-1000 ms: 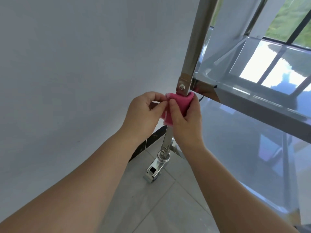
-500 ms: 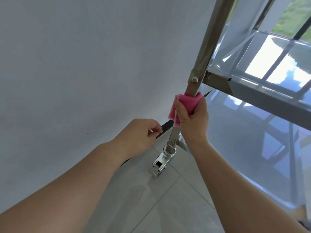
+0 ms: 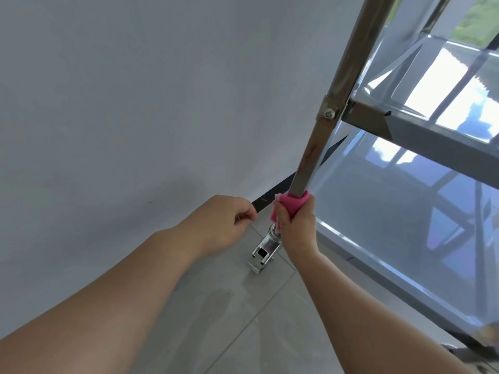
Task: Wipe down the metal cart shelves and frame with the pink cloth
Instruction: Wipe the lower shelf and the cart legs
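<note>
While my right hand [image 3: 295,228] grips the pink cloth [image 3: 294,203] wrapped around the cart leg [image 3: 318,147], just above the caster bracket [image 3: 263,251], my left hand [image 3: 218,225] hangs beside it, loosely curled, holding nothing. The lower shelf [image 3: 391,211] edge runs just right of my wrist; the wall [image 3: 135,103] stands left.

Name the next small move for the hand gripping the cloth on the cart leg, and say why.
Probably slide the right hand and its pink cloth down the square metal cart leg to the silver caster bracket: the cloth wraps the leg just above it, so only a short stretch lies below.
</note>
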